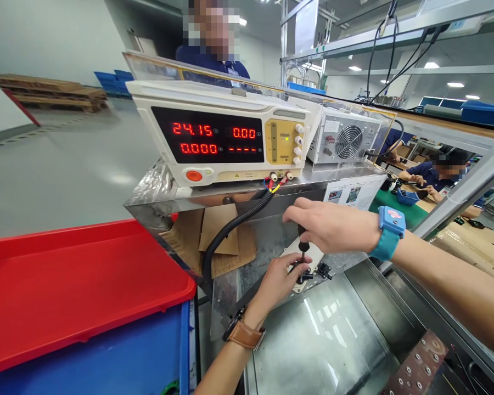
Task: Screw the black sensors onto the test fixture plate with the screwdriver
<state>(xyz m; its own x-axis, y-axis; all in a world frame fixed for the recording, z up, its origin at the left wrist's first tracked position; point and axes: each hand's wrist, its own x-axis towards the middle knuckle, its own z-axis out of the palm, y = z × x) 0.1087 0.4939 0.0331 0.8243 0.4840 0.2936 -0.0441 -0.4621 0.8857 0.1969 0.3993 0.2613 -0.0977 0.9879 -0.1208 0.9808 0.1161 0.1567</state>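
My right hand (319,222), with a blue wrist strap, is closed around the black handle of a screwdriver (303,245). The shaft points down to a small black part (303,276) on a white plate (318,254). Beside that part my left hand (282,277), wearing a watch, has its fingers pressed together on it. Another black part (324,269) lies just to the right. Behind my hands a power supply (226,137) shows 24.15 in red digits.
A black corrugated cable (230,230) hangs from the power supply past cardboard. At the left, a red tray (78,285) sits over a blue bin (119,351). A perforated brown block (422,362) is at lower right. People sit and stand beyond the bench.
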